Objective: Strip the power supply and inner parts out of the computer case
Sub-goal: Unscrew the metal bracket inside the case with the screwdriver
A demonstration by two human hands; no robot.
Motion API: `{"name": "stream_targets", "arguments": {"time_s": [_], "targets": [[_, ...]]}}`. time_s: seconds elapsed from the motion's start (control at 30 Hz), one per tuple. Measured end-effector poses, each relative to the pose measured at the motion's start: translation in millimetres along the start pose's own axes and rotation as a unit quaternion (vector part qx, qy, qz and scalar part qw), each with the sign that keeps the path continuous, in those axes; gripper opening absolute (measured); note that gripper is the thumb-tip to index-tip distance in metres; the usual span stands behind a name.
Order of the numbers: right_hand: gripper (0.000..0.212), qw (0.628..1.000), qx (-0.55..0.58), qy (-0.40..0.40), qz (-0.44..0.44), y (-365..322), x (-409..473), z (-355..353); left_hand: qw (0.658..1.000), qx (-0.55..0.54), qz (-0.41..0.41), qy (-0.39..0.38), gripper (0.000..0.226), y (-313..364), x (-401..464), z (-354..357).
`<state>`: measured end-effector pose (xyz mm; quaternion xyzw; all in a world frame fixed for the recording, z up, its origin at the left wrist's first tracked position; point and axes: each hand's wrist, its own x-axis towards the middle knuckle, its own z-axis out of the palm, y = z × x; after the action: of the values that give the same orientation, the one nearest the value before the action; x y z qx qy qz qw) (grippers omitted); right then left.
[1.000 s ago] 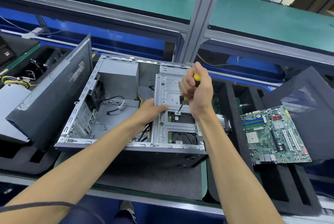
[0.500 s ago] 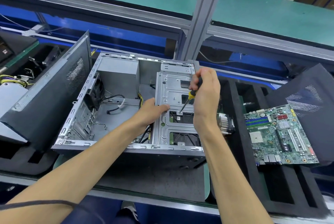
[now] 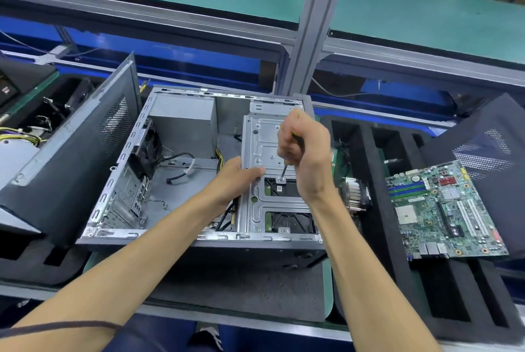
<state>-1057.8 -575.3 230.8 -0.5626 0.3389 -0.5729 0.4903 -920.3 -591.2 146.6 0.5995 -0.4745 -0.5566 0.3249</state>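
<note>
An open grey computer case point(image 3: 113, 206) lies on its side in the middle of the bench. The grey power supply point(image 3: 184, 124) sits in its far left corner. A silver drive cage point(image 3: 261, 138) fills the right part of the case. My right hand point(image 3: 306, 152) grips a screwdriver point(image 3: 284, 171) whose tip stands on a screw tab of the cage. My left hand point(image 3: 235, 181) grips the cage's left edge, thumb on top. Black cables point(image 3: 179, 164) and a fan point(image 3: 147, 147) remain inside the case.
A removed motherboard point(image 3: 443, 209) lies on black foam trays point(image 3: 377, 209) at the right, with a heatsink point(image 3: 355, 192) beside the case. A dark side panel point(image 3: 71, 152) leans at the left, another panel point(image 3: 488, 147) at the far right. A grey post point(image 3: 312, 24) rises behind.
My right hand has turned on the screwdriver, so the yellow handle is now mostly hidden in the fist. The tip stays at the same screw. My left hand stays on the cage edge.
</note>
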Motion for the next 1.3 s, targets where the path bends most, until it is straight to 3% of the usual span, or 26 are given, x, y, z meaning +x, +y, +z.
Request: {"name": "stream_targets", "arguments": {"time_s": [0.07, 0.23, 0.47, 0.57, 0.67, 0.73, 0.8, 0.9, 1.07, 1.2, 1.3], "targets": [[0.019, 0.999, -0.025, 0.03, 0.006, -1, -1, 4, 1.0, 0.005, 0.005, 0.002, 0.024, 2, -2, 0], [0.023, 0.977, -0.091, 0.19, 0.038, -6, 2, 0, 1.0, 0.013, 0.005, 0.012, 0.032, 3, -4, 0], [0.031, 0.974, -0.013, 0.224, -0.013, -3, 1, 20, 1.0, 0.001, 0.006, 0.02, 0.024, -1, -1, 2], [0.043, 0.988, -0.051, 0.143, -0.031, 3, 5, 27, 1.0, 0.009, 0.014, 0.016, 0.011, -3, 1, 2], [0.036, 0.996, -0.089, 0.01, -0.007, 6, 12, 25, 0.999, 0.026, 0.014, 0.027, 0.017, -2, 1, 2], [0.035, 0.995, -0.067, -0.07, 0.023, 5, 17, 16, 0.999, 0.028, 0.012, 0.025, 0.011, -1, -1, 2], [0.039, 0.994, -0.018, -0.092, 0.047, 2, 19, 6, 1.0, 0.01, 0.005, 0.019, 0.02, 1, -3, 1], [0.036, 0.997, 0.032, -0.024, 0.071, -3, 18, -4, 1.0, 0.0, 0.001, 0.014, 0.027, 3, -7, 1], [0.029, 0.992, -0.072, 0.098, 0.032, -4, 11, 2, 1.0, 0.016, 0.002, 0.015, 0.03, 1, -6, 1], [0.029, 0.986, -0.021, 0.162, 0.027, -9, 10, 5, 1.0, 0.021, 0.008, 0.014, 0.029, 1, -5, 2], [0.042, 0.979, 0.017, 0.2, 0.033, -9, 14, 10, 1.0, 0.016, 0.012, 0.017, 0.029, -1, -3, 2]]}}
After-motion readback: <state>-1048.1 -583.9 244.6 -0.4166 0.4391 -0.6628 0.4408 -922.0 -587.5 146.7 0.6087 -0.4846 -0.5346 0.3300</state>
